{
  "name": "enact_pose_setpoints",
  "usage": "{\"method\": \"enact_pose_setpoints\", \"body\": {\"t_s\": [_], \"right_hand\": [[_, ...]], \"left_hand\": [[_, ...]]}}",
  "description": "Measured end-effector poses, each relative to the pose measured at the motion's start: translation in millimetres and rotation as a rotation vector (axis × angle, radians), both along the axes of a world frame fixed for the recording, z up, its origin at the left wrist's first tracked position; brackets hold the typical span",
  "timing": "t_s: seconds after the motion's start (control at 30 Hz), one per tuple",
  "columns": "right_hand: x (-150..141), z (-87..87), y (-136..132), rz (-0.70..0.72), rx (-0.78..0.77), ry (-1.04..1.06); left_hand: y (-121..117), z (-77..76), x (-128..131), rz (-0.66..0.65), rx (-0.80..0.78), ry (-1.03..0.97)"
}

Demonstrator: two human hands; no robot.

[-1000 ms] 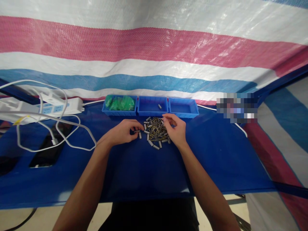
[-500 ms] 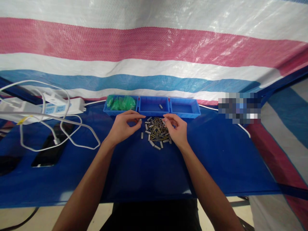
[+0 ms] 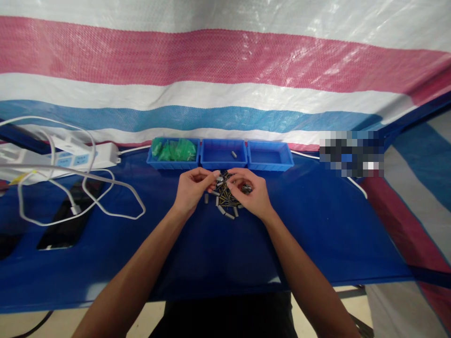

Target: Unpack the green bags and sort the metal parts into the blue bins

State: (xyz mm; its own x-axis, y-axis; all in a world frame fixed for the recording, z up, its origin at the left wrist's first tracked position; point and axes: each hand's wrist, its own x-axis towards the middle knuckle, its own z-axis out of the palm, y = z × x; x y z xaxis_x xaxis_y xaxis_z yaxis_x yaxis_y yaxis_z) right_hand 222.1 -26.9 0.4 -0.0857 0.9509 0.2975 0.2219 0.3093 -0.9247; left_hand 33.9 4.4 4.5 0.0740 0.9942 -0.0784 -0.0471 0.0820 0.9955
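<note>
With the heap of brassy pins and grey metal cylinders point(image 3: 226, 198) apparently centred for two-handed access, the left hand point(image 3: 192, 191), fingers nearly closed, seemingly pinches a silvery cylinder point(image 3: 220, 179) at its left; the right hand's point(image 3: 254, 193) fingers curl over its right, grip indeterminable.

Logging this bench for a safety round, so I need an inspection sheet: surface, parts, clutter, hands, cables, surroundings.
Surface: blue table, glossy; three bins in a row beyond the pile.
Parts: the pile mixes thin brassy pieces and short grey cylinders; left bin holds green plastic, middle bin one cylinder.
Clutter: phone lying flat at left.
Hands: left hand and right hand at the pile; a grey piece shows by the left thumb, but neither grip is clear.
Cables: white cable looped over the phone, near a power strip.
Surroundings: striped sheet behind; pixelated patch at right, unreadable.
</note>
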Motion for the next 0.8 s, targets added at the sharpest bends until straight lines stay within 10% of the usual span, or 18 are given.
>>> {"method": "enact_pose_setpoints", "body": {"t_s": [0.33, 0.6, 0.8], "right_hand": [[-8.6, -6.8, 3.0, -0.034, -0.084, 0.134], [-6.5, -11.9, 11.5, -0.155, -0.138, 0.223], [0.6, -14.6, 18.7, -0.188, -0.074, 0.251]], "left_hand": [[-5.8, 0.8, 5.6, -0.099, -0.04, -0.061], [4.9, 10.3, -24.9, -0.209, 0.363, 0.575], [9.3, 19.8, -47.6, -0.569, 0.474, 0.749]]}}
